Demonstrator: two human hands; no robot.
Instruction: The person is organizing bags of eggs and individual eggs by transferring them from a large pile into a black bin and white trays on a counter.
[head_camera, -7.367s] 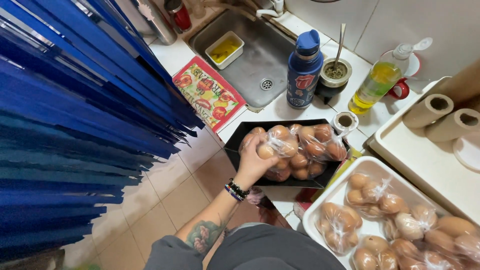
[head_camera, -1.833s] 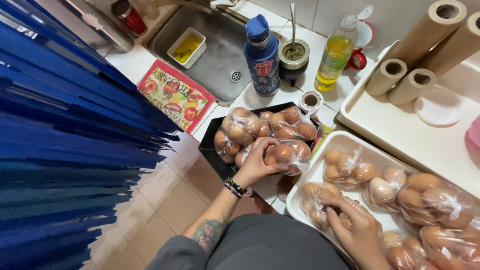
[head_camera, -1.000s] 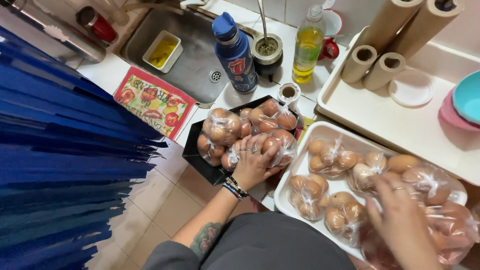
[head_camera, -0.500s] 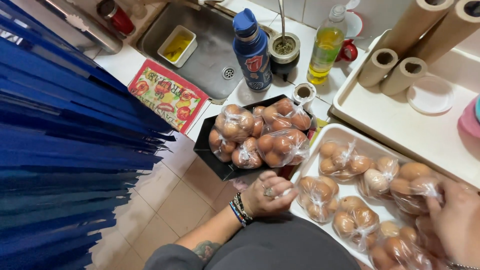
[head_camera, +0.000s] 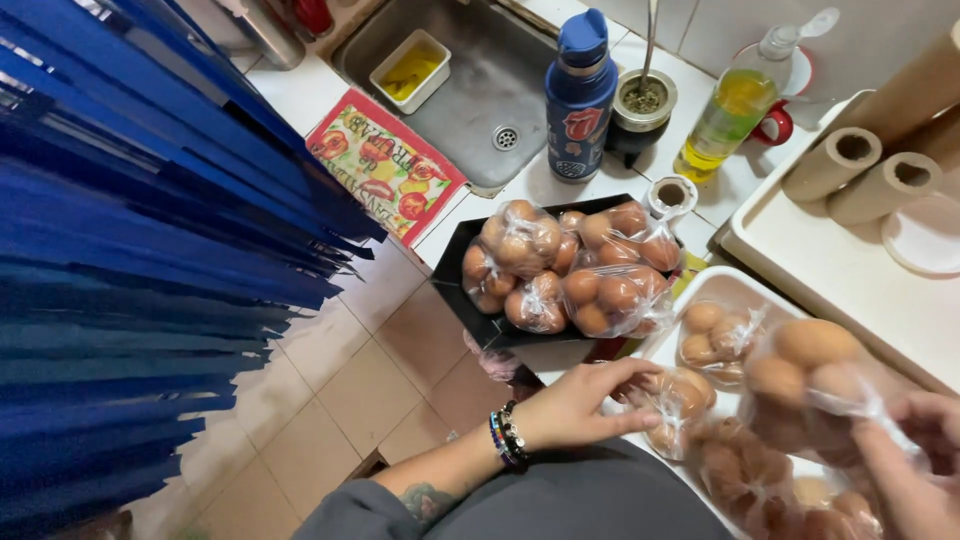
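Several clear plastic bags of brown eggs fill a black tray (head_camera: 452, 297) on the counter's edge. Beside it, a white tray (head_camera: 742, 281) holds more bagged eggs. My left hand (head_camera: 585, 405), with bead bracelets at the wrist, closes thumb and fingers around a small bag of eggs (head_camera: 682, 398) at the white tray's near-left end. At the lower right, my right hand (head_camera: 925, 455) grips the plastic of a larger bag of eggs (head_camera: 808, 372) and holds it just above the white tray.
Behind the trays stand a blue bottle (head_camera: 581, 95), a cup with a metal straw (head_camera: 641, 108), an oil bottle (head_camera: 728, 112) and cardboard rolls (head_camera: 835, 163). The sink (head_camera: 470, 85) holds a yellow-filled tub. A blue strip curtain (head_camera: 140, 250) hangs on the left above a tiled floor.
My left hand has left the black tray and reached into the white tray, onto a small bag. My right hand has come in at the right and lifted a bag of eggs.
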